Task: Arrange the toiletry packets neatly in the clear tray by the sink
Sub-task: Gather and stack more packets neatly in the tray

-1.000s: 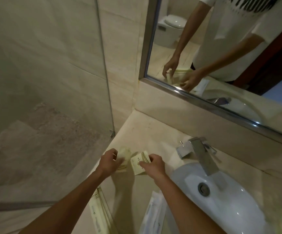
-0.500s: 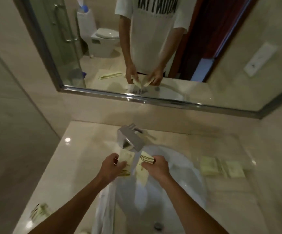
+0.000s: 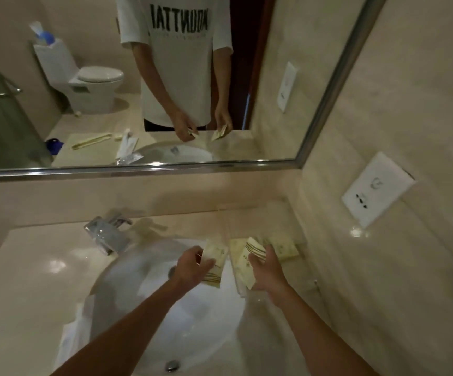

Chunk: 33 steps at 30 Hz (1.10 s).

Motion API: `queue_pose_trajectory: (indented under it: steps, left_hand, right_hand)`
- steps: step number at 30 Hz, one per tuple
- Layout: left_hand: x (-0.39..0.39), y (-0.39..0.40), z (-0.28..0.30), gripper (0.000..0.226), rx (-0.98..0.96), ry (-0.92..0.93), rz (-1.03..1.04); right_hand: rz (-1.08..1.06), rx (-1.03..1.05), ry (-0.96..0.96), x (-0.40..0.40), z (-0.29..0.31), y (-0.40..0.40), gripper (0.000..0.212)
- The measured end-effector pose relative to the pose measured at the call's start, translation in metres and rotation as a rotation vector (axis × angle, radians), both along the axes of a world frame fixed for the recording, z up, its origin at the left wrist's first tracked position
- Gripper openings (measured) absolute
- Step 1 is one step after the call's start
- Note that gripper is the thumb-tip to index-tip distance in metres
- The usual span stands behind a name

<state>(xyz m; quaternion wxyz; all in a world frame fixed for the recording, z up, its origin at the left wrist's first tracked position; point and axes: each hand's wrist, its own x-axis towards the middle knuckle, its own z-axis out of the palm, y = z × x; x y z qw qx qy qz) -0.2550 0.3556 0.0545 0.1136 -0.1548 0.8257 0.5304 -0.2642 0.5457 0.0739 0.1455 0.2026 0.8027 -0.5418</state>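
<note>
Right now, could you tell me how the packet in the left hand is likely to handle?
The packet looks flat and thin, so probably light. It stays fairly straight where it sticks out of the left hand, suggesting some stiffness, not limpness. Its surface seems smooth, so it may slide easily.
</note>
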Motion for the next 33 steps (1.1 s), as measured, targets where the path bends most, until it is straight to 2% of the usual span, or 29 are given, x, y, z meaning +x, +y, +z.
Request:
queue_pose_trajectory:
  steps: [6, 11, 14, 17, 24, 30, 33]
  left_hand:
    - [-0.012, 0.049, 0.001, 0.013, -0.066, 0.004, -0.020]
    - [-0.023, 0.067, -0.005, 0.015, -0.031, -0.028, -0.040]
    - [-0.031, 0.070, -0.010, 0.012, -0.020, -0.042, -0.030]
    - [-0.038, 0.070, -0.014, 0.012, -0.031, -0.053, -0.030]
    - [-0.055, 0.070, -0.023, 0.013, -0.046, -0.060, -0.042]
    - [-0.067, 0.070, -0.032, 0.014, -0.049, -0.067, -0.034]
    - [-0.071, 0.070, -0.035, 0.015, -0.044, -0.065, -0.043]
  right_hand:
    - [-0.233, -0.160, -0.059, -0.002, -0.016, 0.063, 0.028]
    - [-0.233, -0.052, -0.091, -0.007, -0.032, 0.090, 0.037]
    - [-0.246, 0.026, -0.068, -0.015, -0.038, 0.096, 0.023]
    - [-0.368, 0.029, -0.042, -0.024, -0.039, 0.099, 0.010]
    - [-0.548, -0.206, -0.015, -0.039, -0.059, 0.108, 0.032]
    - [-0.525, -0.018, -0.097, -0.051, -0.074, 0.114, 0.043]
    - [-0.532, -0.004, -0.152, -0.060, -0.085, 0.116, 0.044]
